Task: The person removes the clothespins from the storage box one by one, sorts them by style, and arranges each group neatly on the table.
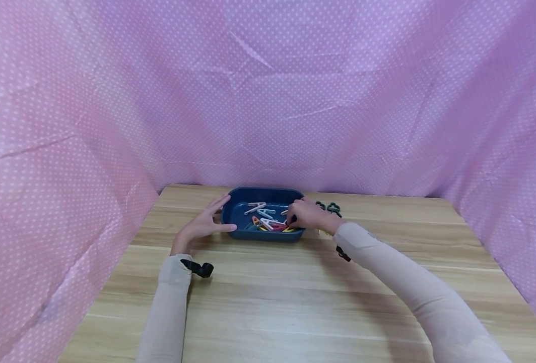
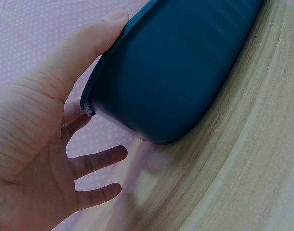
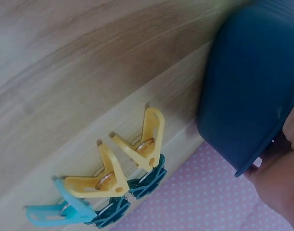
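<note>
A dark blue basin stands near the table's far edge, with several coloured clips inside in white, pale blue, orange, pink and yellow. My left hand spans the basin's left end. Its thumb lies on the rim while the other fingers spread out straight. Over the basin's right side my right hand reaches in, fingers bent down among the clips. Its fingertips are hidden, so whether they pinch a clip is unclear.
Right of the basin lie two yellow clips, a turquoise clip and dark green flower-shaped pieces. The wooden table extends toward me. Pink dotted cloth hangs behind and at both sides.
</note>
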